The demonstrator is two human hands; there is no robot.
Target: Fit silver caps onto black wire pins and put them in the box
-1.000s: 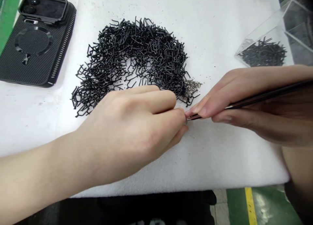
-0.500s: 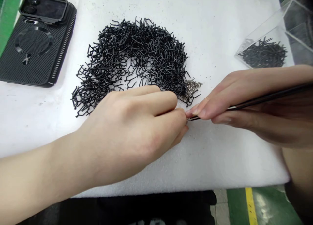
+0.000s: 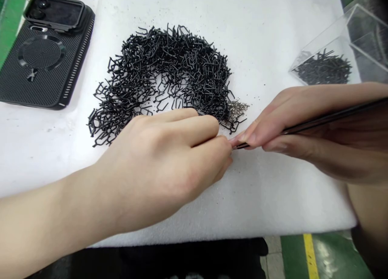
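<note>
Tweezers (image 3: 327, 119) barely shifted, pointing down-left

Counter (image 3: 257, 40) is white, faintly smudged toward the left. Floor (image 3: 292, 254) beyond its near edge is green and glossy, bearing a pale reflection at lower right. A yellow stripe (image 3: 311, 254) marks it, near a grey section (image 3: 274, 256).

Bare left hand (image 3: 169, 161) and right hand (image 3: 303, 133), black clothing (image 3: 188, 258)

Both hands are uncovered, with slim fingers and smooth, rounded knuckles. The right thumb (image 3: 281, 146) shows a short nail. The left forearm (image 3: 66, 214) is bare up to the picture's edge. Black clothing fills the lower middle, with a small pale marking (image 3: 194, 276) cut off at the bottom, unreadable.
</note>
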